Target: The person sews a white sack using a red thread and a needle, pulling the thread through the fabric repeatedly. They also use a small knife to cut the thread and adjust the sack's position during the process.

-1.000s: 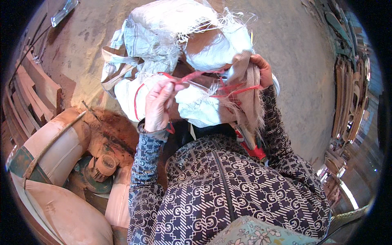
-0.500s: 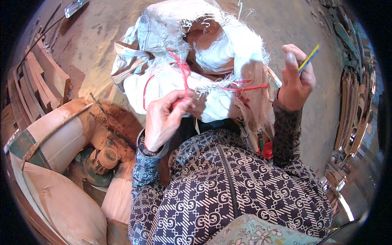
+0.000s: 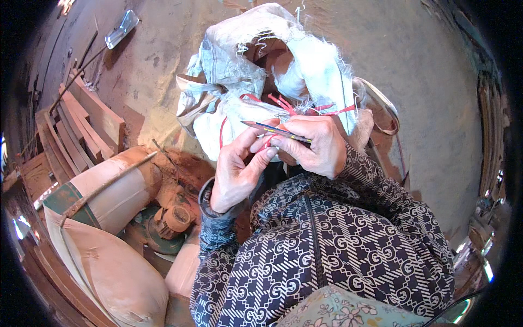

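Note:
In front of me stands a large white woven sack (image 3: 329, 71) with a frayed, gaping mouth. Red cord (image 3: 283, 104) runs along its near rim. My left hand (image 3: 237, 171) is closed, pinching a strand of this red cord between thumb and fingers. Right beside it, my right hand (image 3: 316, 144) grips a pencil (image 3: 264, 127), its sharpened end pointing left over the left fingers. The right fingertips are also against the red cord; whether they pinch it too, I cannot tell. Most of the strand between the hands is hidden by the fingers.
To the left, full pale sacks (image 3: 109, 267) lie around a dusty motor (image 3: 174, 219). Wooden boards (image 3: 90, 120) are stacked at the far left, near a rod with a shiny metal end (image 3: 122, 30). More long pieces (image 3: 487, 131) line the right edge. A strap (image 3: 384, 103) loops beside the white sack.
My right hand has come left and down with the pencil, from the raised position to meet my left hand. The left hand still pinches the red cord. The view has shifted.

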### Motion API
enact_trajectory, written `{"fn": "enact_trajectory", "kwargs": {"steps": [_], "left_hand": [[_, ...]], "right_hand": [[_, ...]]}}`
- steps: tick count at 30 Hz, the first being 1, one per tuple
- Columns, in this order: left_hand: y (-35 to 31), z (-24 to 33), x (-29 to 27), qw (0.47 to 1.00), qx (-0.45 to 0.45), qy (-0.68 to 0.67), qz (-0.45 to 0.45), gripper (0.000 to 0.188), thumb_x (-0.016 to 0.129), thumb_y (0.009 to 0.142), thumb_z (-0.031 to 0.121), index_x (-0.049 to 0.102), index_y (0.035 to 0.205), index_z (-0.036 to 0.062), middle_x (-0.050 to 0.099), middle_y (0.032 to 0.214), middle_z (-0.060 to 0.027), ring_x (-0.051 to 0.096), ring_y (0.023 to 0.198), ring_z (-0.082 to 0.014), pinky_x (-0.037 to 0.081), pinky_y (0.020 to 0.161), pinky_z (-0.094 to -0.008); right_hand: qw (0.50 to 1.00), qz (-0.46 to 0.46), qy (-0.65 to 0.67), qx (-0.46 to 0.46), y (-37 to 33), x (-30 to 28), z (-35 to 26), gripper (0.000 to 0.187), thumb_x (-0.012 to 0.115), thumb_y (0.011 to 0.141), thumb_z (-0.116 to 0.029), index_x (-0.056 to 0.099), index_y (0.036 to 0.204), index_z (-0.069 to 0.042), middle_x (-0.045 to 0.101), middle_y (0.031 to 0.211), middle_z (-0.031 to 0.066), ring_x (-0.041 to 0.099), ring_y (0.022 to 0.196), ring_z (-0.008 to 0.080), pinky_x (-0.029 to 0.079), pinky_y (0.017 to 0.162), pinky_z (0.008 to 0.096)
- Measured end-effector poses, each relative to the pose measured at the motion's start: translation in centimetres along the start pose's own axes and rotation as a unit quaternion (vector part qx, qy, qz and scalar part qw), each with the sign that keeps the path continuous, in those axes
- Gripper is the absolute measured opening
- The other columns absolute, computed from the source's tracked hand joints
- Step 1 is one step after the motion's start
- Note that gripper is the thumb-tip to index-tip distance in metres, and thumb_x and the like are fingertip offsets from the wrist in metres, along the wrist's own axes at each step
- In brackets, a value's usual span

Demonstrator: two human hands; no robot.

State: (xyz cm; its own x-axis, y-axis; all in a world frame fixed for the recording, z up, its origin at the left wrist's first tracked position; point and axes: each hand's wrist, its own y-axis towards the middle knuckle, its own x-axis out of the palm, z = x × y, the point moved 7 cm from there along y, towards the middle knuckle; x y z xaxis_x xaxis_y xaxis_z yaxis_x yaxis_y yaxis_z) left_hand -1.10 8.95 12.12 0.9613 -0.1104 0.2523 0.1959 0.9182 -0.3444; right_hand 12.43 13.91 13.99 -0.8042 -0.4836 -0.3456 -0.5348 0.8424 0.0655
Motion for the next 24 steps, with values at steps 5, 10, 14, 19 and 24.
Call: {"fn": "enact_trajectory", "kwargs": {"steps": [5,10,14,19,24], "left_hand": [[0.2,0.6,-0.7,0.985,0.075,0.138,0.075,0.030,0.065,0.094,0.008,0.062,0.121,-0.0052,0.070,0.100,-0.0069,0.063,0.085,-0.0098,0.050,0.073,-0.0225],[0.8,0.7,-2.5,0.985,0.081,0.107,0.113,0.018,0.065,0.096,0.013,0.069,0.103,-0.0028,0.070,0.084,-0.0040,0.062,0.074,-0.0085,0.049,0.063,-0.0213],[2.5,1.1,1.0,0.986,0.100,-0.084,0.105,0.017,0.060,0.099,0.018,0.064,0.099,0.0018,0.068,0.094,-0.0086,0.061,0.080,-0.0116,0.049,0.074,-0.0252],[3.6,-0.4,1.9,0.964,0.057,-0.259,0.030,0.017,0.056,0.101,0.021,0.059,0.100,0.0038,0.066,0.096,-0.0108,0.061,0.093,-0.0165,0.048,0.089,-0.0328],[3.3,-0.8,0.5,0.979,-0.014,-0.199,0.034,0.014,0.057,0.101,0.019,0.060,0.099,0.0059,0.053,0.073,0.0013,0.033,0.051,-0.0032,0.027,0.045,-0.0200]], "right_hand": [[0.998,0.065,0.018,0.022,-0.3,-1.6,0.4,0.014,0.074,0.083,-0.012,0.069,0.086,0.001,0.060,0.067,0.0136,0.061,0.060,0.0219,0.046,0.056,0.0339],[0.992,0.087,0.055,0.075,-1.0,-3.5,2.5,0.014,0.072,0.085,-0.011,0.071,0.087,0.003,0.057,0.059,0.0065,0.052,0.053,0.0082,0.040,0.050,0.0280],[0.992,0.034,0.071,0.097,-1.5,-2.0,1.7,0.013,0.071,0.088,-0.013,0.073,0.090,-0.001,0.057,0.058,0.0091,0.054,0.052,0.0111,0.042,0.050,0.0306],[0.997,0.073,0.038,-0.014,-1.8,-1.5,0.2,0.019,0.076,0.084,-0.016,0.073,0.098,-0.003,0.068,0.077,0.0131,0.068,0.071,0.0169,0.053,0.063,0.0304],[0.974,0.196,0.110,-0.008,-1.6,-5.0,-0.1,0.021,0.076,0.082,-0.008,0.072,0.101,0.001,0.069,0.089,0.0098,0.067,0.078,0.0167,0.054,0.070,0.0292]]}}
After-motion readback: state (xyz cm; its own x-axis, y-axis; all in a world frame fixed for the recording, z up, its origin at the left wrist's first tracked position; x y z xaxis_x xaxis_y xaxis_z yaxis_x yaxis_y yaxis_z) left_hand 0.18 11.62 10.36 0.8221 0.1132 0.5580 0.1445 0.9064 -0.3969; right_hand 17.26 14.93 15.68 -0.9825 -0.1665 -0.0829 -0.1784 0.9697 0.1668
